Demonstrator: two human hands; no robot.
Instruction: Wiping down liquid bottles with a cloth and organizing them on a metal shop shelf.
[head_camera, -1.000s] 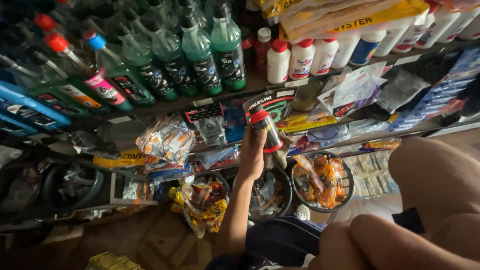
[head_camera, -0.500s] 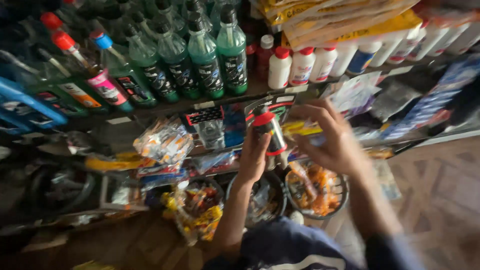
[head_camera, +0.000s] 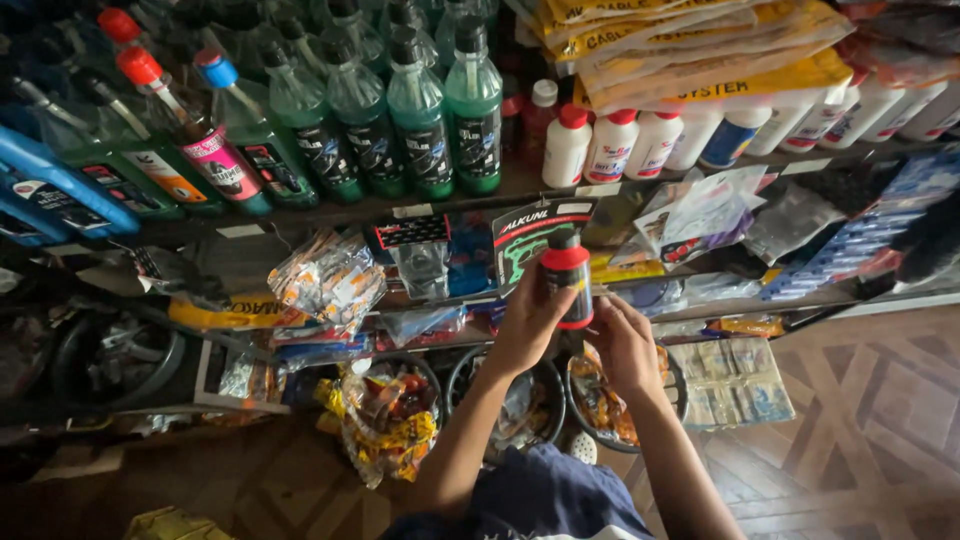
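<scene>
Hands meet in front of the shelf (head_camera: 300, 215) of green liquid bottles (head_camera: 430, 120): your left hand (head_camera: 525, 320) is clenched around a small red bottle with a black cap (head_camera: 567, 280), held upright, while your right hand (head_camera: 625, 345) touches its lower side, fingers curled, grip not clearly closed. The bottle looks smooth, cylindrical plastic; crinkly plastic packets (head_camera: 325, 280) hang just left.

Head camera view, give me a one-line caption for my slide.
Both hands, left hand and right hand, hold a small red-labelled bottle before shelves of green bottles.
</scene>
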